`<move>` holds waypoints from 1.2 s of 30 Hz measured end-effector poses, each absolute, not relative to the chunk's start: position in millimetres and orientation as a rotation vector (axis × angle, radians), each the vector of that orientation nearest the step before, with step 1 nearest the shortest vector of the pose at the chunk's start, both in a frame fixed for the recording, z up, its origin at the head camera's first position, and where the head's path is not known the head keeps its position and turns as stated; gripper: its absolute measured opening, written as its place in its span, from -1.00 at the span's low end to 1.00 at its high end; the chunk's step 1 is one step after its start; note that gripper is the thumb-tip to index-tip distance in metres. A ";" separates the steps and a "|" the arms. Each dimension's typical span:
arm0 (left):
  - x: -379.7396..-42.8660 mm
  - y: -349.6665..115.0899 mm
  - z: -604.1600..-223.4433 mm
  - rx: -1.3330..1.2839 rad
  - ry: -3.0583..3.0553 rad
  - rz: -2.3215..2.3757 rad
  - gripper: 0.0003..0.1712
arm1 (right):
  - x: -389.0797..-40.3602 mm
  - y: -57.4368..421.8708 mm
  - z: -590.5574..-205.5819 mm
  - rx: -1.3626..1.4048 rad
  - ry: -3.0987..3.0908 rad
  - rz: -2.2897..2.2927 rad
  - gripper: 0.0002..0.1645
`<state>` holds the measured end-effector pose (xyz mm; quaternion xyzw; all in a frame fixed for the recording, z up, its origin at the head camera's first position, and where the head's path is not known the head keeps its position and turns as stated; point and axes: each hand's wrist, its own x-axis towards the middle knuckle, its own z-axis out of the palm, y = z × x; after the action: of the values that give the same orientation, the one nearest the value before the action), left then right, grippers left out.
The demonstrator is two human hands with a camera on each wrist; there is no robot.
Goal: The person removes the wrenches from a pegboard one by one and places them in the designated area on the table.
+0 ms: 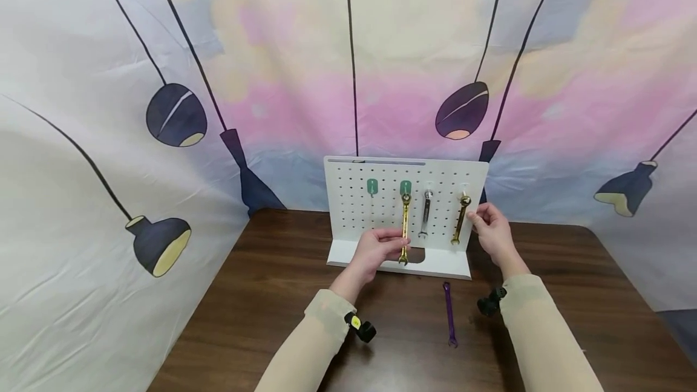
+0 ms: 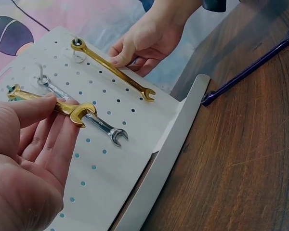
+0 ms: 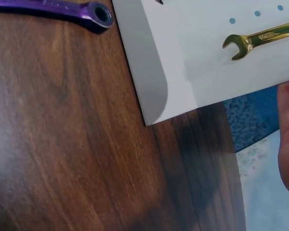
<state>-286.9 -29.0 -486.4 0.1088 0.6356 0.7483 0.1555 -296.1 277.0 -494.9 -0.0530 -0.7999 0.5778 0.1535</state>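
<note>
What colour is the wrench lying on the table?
Purple: the wrench shows its colour best in the right wrist view.

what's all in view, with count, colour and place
Wood-grain table: 1, brown, lower head view
Printed cloth backdrop: 1, pastel, behind table
Perforated pegboard: 1, white, on table
Rounded hooks: 2, green, upper pegboard
Clear hooks: 2, transparent, right of these
Gold metal wrenches: 2, gold, at right green, right clear hooks
Silver metal wrench: 1, silver, left clear hook
Purple metal wrench: 1, purple, on table
Wrist cameras: 2, black, one per wrist
Fabric sleeves: 2, cream, on arms
Left hand: 1, bare, pinching left gold wrench
Right hand: 1, bare, gripping pegboard's right edge
</note>
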 end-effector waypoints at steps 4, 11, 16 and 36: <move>-285.8 -31.7 -487.2 0.316 1.829 2.137 -0.56 | -297.1 278.4 -495.0 -0.135 -2.329 1.660 -0.67; -285.3 -31.2 -488.1 0.317 1.816 2.141 -0.59 | -296.4 281.5 -496.3 -0.136 -2.327 1.673 -0.72; -285.7 -30.7 -485.3 0.313 1.811 2.144 -0.56 | -298.8 281.4 -496.8 -0.134 -2.322 1.672 -0.68; -283.6 -35.6 -480.3 0.306 1.787 2.128 -0.54 | -297.7 277.4 -496.7 -0.141 -2.365 1.597 -0.73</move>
<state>-283.6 -35.6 -480.3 0.1079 0.6297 0.7498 0.1722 -297.7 277.4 -496.7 -0.0488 -0.8194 0.5533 0.1419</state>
